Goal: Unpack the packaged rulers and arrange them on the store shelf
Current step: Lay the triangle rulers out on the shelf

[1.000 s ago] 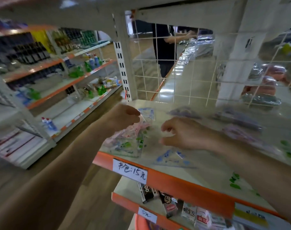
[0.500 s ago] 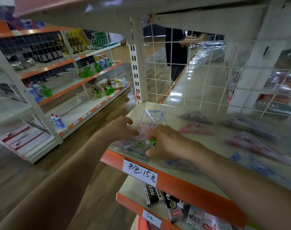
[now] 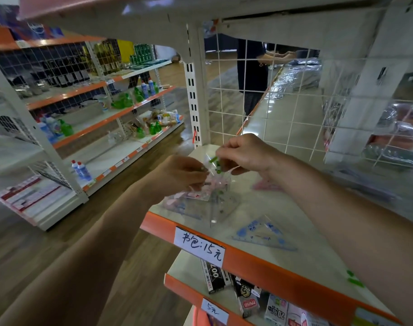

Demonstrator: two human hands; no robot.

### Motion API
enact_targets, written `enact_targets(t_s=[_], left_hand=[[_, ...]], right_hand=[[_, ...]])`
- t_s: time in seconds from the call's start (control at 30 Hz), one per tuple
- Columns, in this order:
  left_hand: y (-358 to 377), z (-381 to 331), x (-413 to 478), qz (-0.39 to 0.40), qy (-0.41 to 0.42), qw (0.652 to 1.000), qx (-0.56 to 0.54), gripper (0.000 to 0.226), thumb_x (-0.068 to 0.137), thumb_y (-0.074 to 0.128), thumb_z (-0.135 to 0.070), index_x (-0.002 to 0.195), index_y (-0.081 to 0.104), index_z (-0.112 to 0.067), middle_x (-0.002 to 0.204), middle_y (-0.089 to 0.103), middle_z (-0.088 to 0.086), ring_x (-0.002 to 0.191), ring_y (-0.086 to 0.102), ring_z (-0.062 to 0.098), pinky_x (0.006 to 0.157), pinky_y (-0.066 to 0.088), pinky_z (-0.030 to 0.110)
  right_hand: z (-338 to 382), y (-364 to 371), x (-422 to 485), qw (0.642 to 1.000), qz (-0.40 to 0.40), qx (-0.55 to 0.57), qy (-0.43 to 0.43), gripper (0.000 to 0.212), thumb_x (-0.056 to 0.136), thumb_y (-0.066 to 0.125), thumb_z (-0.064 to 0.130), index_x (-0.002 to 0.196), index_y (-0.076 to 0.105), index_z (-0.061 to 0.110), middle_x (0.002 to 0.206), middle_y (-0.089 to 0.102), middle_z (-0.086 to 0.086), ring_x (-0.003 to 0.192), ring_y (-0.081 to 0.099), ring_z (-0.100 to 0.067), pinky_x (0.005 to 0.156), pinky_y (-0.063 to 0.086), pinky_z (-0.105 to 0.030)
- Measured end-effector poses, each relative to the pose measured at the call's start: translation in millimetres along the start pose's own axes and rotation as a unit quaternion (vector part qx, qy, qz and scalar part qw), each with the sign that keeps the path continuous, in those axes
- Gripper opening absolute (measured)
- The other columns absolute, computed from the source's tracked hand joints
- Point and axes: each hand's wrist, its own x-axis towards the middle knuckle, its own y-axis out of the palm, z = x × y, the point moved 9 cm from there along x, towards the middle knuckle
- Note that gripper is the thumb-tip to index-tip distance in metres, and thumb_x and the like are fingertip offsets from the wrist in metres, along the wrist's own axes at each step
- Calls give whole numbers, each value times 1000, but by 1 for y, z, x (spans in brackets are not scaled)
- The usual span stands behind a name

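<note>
My left hand pinches a clear plastic packet of rulers with pink print, held just above the left end of the cream shelf. My right hand pinches a transparent ruler with green marks and holds it raised above the packet. A clear set square with blue print lies flat on the shelf near the front edge. A pink set square lies behind my right wrist. More rulers further right are blurred.
The shelf has an orange front lip with a handwritten price label. A white wire grid backs the shelf, with a person standing behind it. Boxed goods fill the shelf below. Another shelving unit with bottles stands across the aisle.
Both hands were low on the packet; now the right hand has lifted up and back with a green-marked ruler, while the left hand keeps hold of the packet.
</note>
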Motion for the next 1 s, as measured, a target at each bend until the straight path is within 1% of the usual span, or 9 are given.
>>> enact_targets(t_s=[0.07, 0.13, 0.23, 0.33, 0.5, 0.63, 0.67, 0.83, 1.0], left_hand=[[-17, 15, 2, -60, -33, 997, -33, 6, 88, 63, -9, 88, 68, -5, 80, 67, 13, 72, 64, 20, 83, 55, 40], [-32, 31, 2, -123, -67, 988, -62, 6, 89, 62, -9, 90, 66, -6, 77, 63, 9, 70, 61, 18, 78, 55, 38], [-38, 42, 1, -159, -92, 981, -57, 5, 89, 61, -10, 90, 65, -8, 78, 58, 7, 70, 54, 16, 66, 52, 31], [-32, 49, 3, -139, -102, 985, -25, 7, 90, 61, -12, 90, 65, -6, 76, 54, 7, 64, 51, 17, 62, 48, 30], [-29, 52, 6, -133, -108, 985, -21, 8, 89, 60, -10, 85, 64, -6, 73, 52, 6, 61, 47, 16, 60, 46, 30], [-29, 54, 6, -127, -121, 984, -16, 6, 91, 58, -12, 91, 63, -9, 78, 56, 6, 63, 51, 16, 61, 49, 29], [-30, 55, 7, -129, -123, 984, -18, 8, 91, 59, -13, 94, 63, -7, 79, 56, 7, 64, 51, 17, 64, 50, 31], [-36, 49, 8, -159, -116, 978, -69, 9, 92, 57, -10, 96, 63, -5, 89, 64, 12, 69, 58, 19, 59, 51, 29], [-20, 33, 16, -146, -104, 974, -136, 8, 95, 53, -11, 93, 60, -9, 85, 70, 11, 67, 66, 23, 71, 56, 37]], right_hand=[[-6, -5, 8, 994, -46, -96, -10, 20, 93, 54, 22, 79, 61, 9, 73, 62, -7, 69, 60, -19, 58, 44, -24], [-11, 7, 11, 959, -44, -280, -20, 30, 92, 53, 37, 75, 57, 12, 72, 55, -5, 74, 56, -23, 57, 35, -27], [-28, 39, 11, 900, -5, -436, 17, 62, 82, 48, 70, 107, 59, 14, 106, 59, -6, 101, 57, -26, 69, 34, -29], [-31, 57, 14, 885, 2, -465, 23, 64, 83, 52, 68, 117, 56, 14, 120, 52, -7, 112, 49, -27, 77, 32, -33], [-32, 51, 13, 922, 47, -379, 64, 54, 79, 65, 56, 111, 59, 13, 103, 59, -1, 93, 56, -22, 69, 38, -27], [-31, 39, 8, 985, 56, -139, 88, 63, 80, 74, 23, 136, 45, 10, 111, 56, -5, 82, 54, -14, 65, 43, -25], [-35, 34, 7, 991, 49, -69, 102, 66, 81, 72, 15, 139, 41, 9, 102, 58, -8, 73, 54, -14, 59, 44, -23], [-55, 5, 1, 992, 10, 43, 117, 17, 85, 65, 3, 99, 65, -6, 74, 58, -12, 65, 51, -19, 56, 41, -27], [-69, -15, -12, 985, -7, 100, 138, 9, 89, 64, 10, 95, 66, 5, 72, 62, -6, 59, 58, -13, 46, 46, -21]])
